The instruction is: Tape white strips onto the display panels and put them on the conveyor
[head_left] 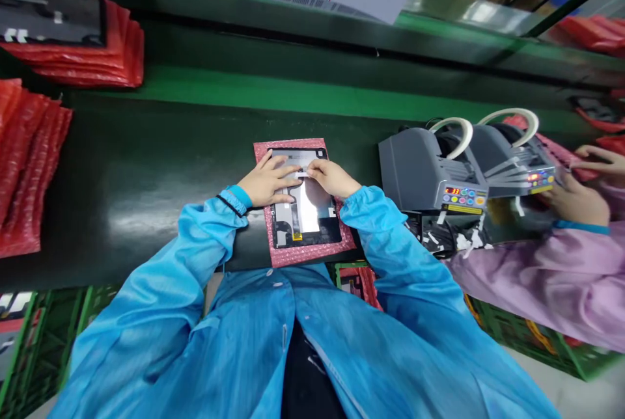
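Observation:
A dark flat panel (pixel 306 214) with a shiny grey patch lies on a pink bubble-wrap sheet (pixel 312 251) on the dark green belt in front of me. My left hand (pixel 266 181) rests flat on the panel's upper left, fingers stretched toward the middle. My right hand (pixel 332 177) is on the panel's upper right, its fingers pinched on a small pale strip (pixel 301 174) at the panel's top. Both hands meet near the strip. Blue sleeves cover my arms.
Two grey tape dispensers (pixel 432 168) stand to the right. A co-worker's hands (pixel 583 194) in a lilac sleeve work beside them. Stacks of red bubble-wrap bags (pixel 73 35) lie at the far left. Green crates (pixel 43 328) sit below the belt.

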Motion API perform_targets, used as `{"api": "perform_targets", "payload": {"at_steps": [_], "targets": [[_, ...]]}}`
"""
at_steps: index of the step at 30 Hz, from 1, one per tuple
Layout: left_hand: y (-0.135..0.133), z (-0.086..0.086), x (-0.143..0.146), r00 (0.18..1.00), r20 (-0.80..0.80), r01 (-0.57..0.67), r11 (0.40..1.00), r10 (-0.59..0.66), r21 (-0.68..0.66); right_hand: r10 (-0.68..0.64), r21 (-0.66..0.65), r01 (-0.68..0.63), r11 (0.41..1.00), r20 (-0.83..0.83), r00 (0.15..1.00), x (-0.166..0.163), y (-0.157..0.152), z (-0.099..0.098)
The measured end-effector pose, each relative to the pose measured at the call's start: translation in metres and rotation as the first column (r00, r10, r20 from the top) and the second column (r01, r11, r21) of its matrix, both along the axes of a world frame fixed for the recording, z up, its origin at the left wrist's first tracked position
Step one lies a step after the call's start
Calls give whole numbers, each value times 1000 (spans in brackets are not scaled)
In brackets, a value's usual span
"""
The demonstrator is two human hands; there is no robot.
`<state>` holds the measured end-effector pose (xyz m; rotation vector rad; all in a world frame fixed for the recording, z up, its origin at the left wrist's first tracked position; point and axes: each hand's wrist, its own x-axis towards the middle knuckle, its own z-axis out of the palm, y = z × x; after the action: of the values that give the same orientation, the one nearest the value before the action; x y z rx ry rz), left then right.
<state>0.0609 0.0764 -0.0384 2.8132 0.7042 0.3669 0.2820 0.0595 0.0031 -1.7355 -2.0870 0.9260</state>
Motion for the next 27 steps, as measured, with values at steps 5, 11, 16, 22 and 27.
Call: {"api": "perform_targets", "payload": {"at_steps": [5, 11, 16, 22, 27], "targets": [[0, -1, 0, 1000, 11, 1, 1000, -1, 1, 34, -67, -21, 998, 204, 978, -7, 3, 13], [-1, 1, 0, 1000, -1, 0, 1000, 0, 3, 69, -117, -23, 993, 403, 913, -19, 2, 26], [-1, 1, 0, 1000, -6, 1, 1000, -1, 4, 88, -131, -27, 991, 481, 872, -25, 1, 33], [-1, 2, 0, 1000, 2, 3, 1000, -3, -10, 72, -89, -34, 995, 469, 880, -26, 4, 29], [-2, 4, 0, 1000, 20, -1, 1000, 1, -28, 59, -20, -56, 998, 433, 899, -24, 7, 19]]}}
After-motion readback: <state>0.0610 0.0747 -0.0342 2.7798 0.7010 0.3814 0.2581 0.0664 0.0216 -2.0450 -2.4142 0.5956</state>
